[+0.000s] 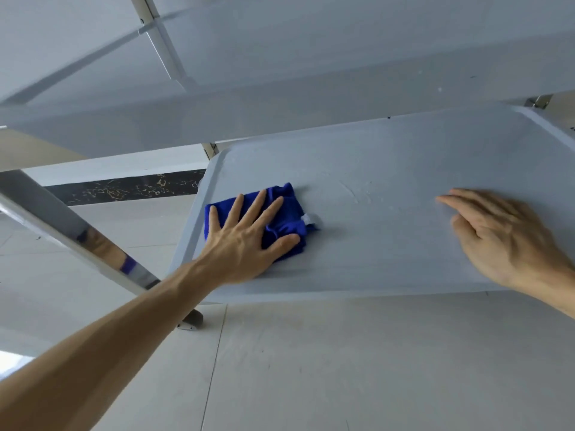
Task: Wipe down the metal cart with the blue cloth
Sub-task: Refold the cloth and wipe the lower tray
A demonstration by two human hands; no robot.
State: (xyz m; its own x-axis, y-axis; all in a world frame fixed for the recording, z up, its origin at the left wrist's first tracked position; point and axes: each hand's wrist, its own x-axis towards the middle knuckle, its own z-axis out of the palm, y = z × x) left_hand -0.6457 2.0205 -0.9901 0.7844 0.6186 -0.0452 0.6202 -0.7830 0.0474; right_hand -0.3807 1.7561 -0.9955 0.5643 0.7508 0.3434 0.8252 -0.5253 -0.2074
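Pressing folded blue cloth [284, 220] on grey cart shelf [404, 169], left hand [245, 241] fingers spread flat; right hand [501, 241] blurred, fingers apparently relaxed.

— What is not clear here?
— The right hand [501, 237] is blurred, its wrist cut by the edge. The left hand [245, 241] hides part of the blue cloth [286, 213].

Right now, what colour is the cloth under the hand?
Deep blue cloth, seen in the head view, under the left hand.
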